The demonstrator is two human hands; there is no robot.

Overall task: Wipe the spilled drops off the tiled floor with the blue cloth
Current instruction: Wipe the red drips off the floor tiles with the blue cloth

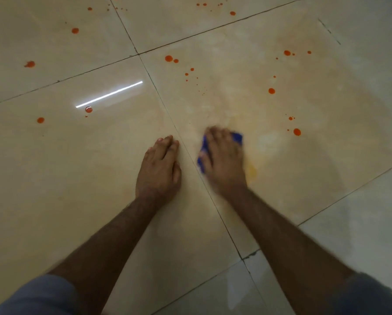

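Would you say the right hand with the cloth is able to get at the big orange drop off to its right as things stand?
Probably yes. The right hand presses the blue cloth on the same tile as that orange drop, and only bare floor lies between them; nothing blocks a sideways sweep.

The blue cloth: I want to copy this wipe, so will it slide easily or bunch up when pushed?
The blue cloth looks soft and floppy, crumpled beneath the right hand, so it probably bunches. On the glossy beige tiled floor it likely slides easily. It seems light: one flat hand covers it.
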